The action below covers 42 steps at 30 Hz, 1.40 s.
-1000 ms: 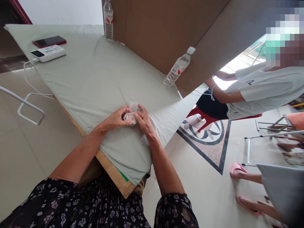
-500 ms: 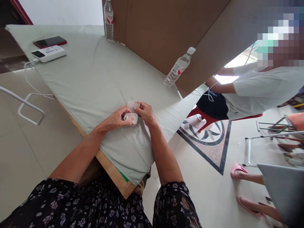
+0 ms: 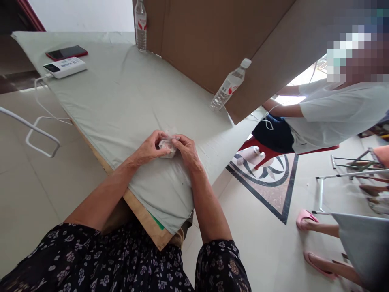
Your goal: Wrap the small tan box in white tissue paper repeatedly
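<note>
Near the table corner, both my hands are around a small, clear, crinkled plastic packet (image 3: 168, 147); I cannot make out what is inside it. My left hand (image 3: 150, 147) grips its left side, with thumb below and fingers above. The fingertips of my right hand (image 3: 186, 148) pinch the thin plastic at its upper right. The packet is just over the grey-green cloth (image 3: 115, 101) that covers the table. My fingers hide part of it.
A water bottle (image 3: 228, 86) leans by a large cardboard panel (image 3: 200, 44); another bottle (image 3: 140, 28) stands farther back. A phone (image 3: 67, 52) and a white cabled device (image 3: 66, 67) lie at the far left. A person in a white shirt (image 3: 340, 109) sits to the right.
My right fingers have brought the thin plastic flap down onto the packet, against my left fingers. The pinkish round contents seen before are now mostly covered.
</note>
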Each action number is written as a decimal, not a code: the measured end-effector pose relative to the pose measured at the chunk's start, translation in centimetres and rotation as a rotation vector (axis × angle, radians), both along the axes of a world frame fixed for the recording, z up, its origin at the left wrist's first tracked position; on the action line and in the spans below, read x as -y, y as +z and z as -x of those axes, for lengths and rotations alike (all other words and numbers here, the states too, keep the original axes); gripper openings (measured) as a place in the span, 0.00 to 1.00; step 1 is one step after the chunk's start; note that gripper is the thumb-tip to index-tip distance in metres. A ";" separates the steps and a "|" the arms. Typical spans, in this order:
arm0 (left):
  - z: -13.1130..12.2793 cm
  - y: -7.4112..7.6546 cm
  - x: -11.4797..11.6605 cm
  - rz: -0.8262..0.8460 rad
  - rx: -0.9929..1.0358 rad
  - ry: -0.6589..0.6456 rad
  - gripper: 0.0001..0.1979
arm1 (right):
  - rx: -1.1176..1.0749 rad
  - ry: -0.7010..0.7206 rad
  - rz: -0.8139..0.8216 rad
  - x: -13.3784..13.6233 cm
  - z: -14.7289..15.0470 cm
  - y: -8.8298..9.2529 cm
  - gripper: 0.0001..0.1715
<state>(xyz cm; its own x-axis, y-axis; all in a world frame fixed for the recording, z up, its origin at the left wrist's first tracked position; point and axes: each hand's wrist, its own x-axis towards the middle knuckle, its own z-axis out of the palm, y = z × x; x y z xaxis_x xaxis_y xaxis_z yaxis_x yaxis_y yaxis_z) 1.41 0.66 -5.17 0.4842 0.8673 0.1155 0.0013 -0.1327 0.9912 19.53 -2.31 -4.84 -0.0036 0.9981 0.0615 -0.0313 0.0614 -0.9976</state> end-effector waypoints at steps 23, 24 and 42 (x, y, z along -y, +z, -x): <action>0.8 0.3 -0.6 0.252 0.048 -0.073 0.50 | 0.071 -0.001 0.067 0.7 -0.1 -1.8 0.63; 0.8 0.2 -0.6 0.255 0.053 -0.067 0.50 | 0.064 0.000 0.069 0.8 -0.1 -1.8 0.62; -0.1 0.0 -0.4 0.203 0.092 0.124 0.40 | 0.010 -0.040 0.078 0.6 0.1 -2.2 0.60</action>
